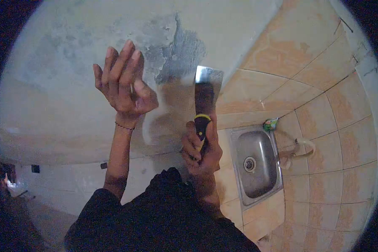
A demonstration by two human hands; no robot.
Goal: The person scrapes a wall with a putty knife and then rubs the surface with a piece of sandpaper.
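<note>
My right hand (203, 149) is wrapped round the black and yellow handle of a putty knife (208, 86). Its wide metal blade points up, and the top edge catches the light. Just above and to the left of the blade, a dark grey patch (182, 52) of bare, peeled surface breaks the pale painted wall (84, 122). My left hand (124, 82), with a thin dark band at the wrist, is raised in front of the wall left of the patch. Its fingers are spread and slightly curled, holding nothing.
A steel sink (258, 168) is set into a tiled counter (256, 216) at the right. By its upper corner sits a small green packet (271, 124), with a pale pipe or tap (304, 147) nearby. Orange-patterned tiles (332, 138) cover the right wall.
</note>
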